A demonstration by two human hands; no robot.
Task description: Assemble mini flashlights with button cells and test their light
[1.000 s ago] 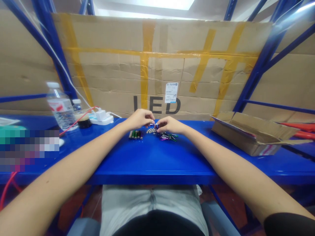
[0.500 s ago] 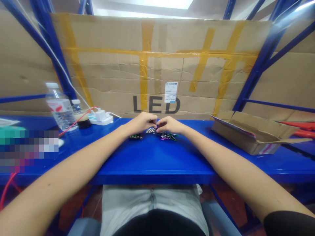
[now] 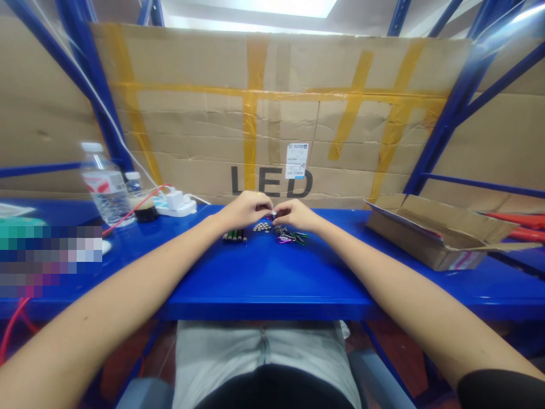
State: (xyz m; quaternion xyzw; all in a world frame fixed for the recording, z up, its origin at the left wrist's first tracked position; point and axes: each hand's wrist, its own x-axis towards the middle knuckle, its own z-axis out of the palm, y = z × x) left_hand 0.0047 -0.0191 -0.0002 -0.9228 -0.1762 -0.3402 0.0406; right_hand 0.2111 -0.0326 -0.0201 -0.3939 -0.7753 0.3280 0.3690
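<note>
My left hand (image 3: 244, 209) and my right hand (image 3: 297, 213) meet fingertip to fingertip above the far part of the blue table (image 3: 264, 278). Both are pinched on one tiny part between them, too small to name. Below the fingers lies a heap of small silver pieces (image 3: 261, 226). A row of dark cylinders (image 3: 235, 235), green and black, lies under my left hand. Coloured metal clips (image 3: 291, 237), purple and green, lie under my right hand.
A water bottle (image 3: 104, 184), a dark jar (image 3: 142, 204) and a white power strip (image 3: 175, 204) with a red cable stand at the left. An open cardboard box (image 3: 434, 228) sits at the right. A taped cardboard wall (image 3: 272, 113) marked LED closes the back.
My hands have lifted slightly and drawn closer, their fingertips now touching over the silver heap. The things on the table have not moved.
</note>
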